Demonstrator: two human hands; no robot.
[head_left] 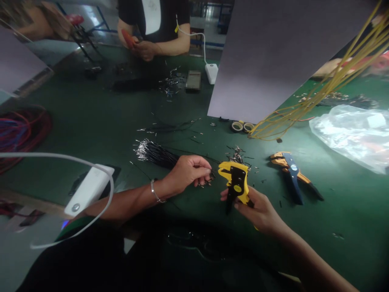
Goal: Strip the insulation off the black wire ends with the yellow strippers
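A long bundle of thin black wires [158, 154] lay on the flat green bench [91, 117], left of a loose pile of small dark wire scraps [237, 155]. Two round beige rings [242, 126] sat behind the pile; blue-and-orange hand pliers [292, 172] lay right of it, a crumpled clear plastic bag [354, 132] behind and rightward.

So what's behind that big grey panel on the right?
Mostly hidden. Past the panel's left edge, a white power bank pokes out; whatever the panel covers can't be seen.
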